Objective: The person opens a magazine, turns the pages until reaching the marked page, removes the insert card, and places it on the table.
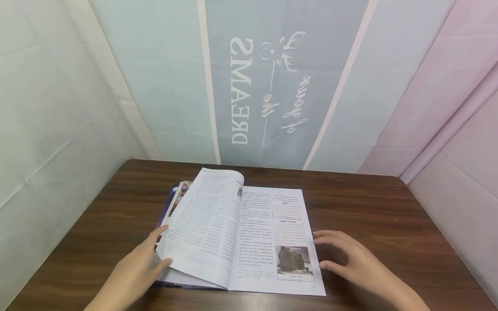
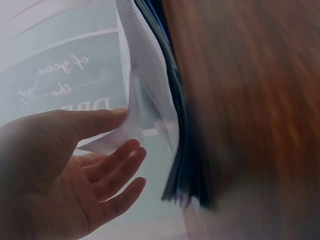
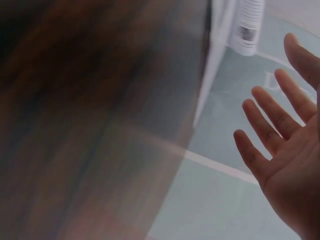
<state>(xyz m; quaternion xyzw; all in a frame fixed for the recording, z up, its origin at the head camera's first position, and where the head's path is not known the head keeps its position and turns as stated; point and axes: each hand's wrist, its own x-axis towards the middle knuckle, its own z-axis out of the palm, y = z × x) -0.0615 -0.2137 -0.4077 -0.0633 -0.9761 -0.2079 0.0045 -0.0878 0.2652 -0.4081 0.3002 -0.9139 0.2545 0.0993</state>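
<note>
An open magazine [image 1: 276, 207] lies on the table, its right-hand page flat and printed with text and a photo of a dark rock. One lifted page [image 1: 202, 224] curves over toward the left side. My left hand [image 1: 136, 263] holds this page by its lower left edge; in the left wrist view the page corner [image 2: 107, 142] sits between thumb and fingers. Beside the magazine's right edge is my right hand [image 1: 355, 261], its fingers spread and loosely bent. The right wrist view shows that hand [image 3: 295, 165] with nothing in its grasp.
The dark wooden table [image 1: 408, 220] extends to both sides of the magazine. Behind it hangs a backdrop cloth [image 1: 330, 39] with mirrored lettering and a deer head. Pale cloth walls [image 1: 58, 108] stand at the left and right.
</note>
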